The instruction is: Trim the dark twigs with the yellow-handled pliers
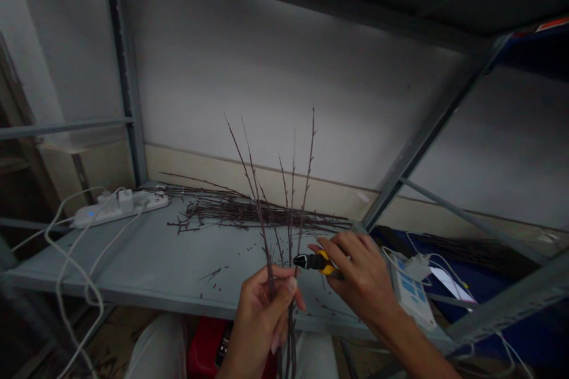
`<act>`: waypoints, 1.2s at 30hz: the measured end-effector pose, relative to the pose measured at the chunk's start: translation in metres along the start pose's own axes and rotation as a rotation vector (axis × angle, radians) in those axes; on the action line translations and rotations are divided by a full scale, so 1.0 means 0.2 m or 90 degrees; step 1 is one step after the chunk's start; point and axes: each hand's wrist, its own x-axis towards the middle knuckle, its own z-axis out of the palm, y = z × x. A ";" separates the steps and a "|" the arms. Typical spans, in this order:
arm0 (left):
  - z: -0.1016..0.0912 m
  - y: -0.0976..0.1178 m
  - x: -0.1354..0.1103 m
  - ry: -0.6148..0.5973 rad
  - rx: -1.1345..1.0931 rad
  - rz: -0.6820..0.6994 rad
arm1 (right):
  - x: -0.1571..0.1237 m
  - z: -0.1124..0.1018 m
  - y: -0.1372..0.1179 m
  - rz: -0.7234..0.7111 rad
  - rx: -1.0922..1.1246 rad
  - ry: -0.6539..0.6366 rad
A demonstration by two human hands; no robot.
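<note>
My left hand (262,314) is closed around a bunch of thin dark twigs (275,201) held upright, their tips fanning up in front of the white wall. My right hand (360,272) grips a small cutter with yellow and black handles (316,262). Its dark tip points left and touches the twig stems just above my left thumb. Both hands hover over the front edge of a grey metal shelf (146,260).
A pile of loose twigs (249,213) lies along the back of the shelf, with small bits scattered nearby. A white power strip (120,204) with trailing cables sits at the left. A white device with blue buttons (413,293) and a phone lie at the right. Shelf uprights stand on both sides.
</note>
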 end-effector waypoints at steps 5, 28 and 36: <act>-0.02 -0.03 0.03 0.021 -0.026 -0.009 | -0.01 0.03 -0.04 0.120 0.231 0.007; 0.06 0.03 0.05 0.010 0.004 -0.009 | 0.39 -0.18 -0.10 0.387 0.569 -0.045; 0.13 0.05 0.20 0.024 -0.010 0.026 | 0.33 -0.20 -0.03 0.315 0.456 -0.070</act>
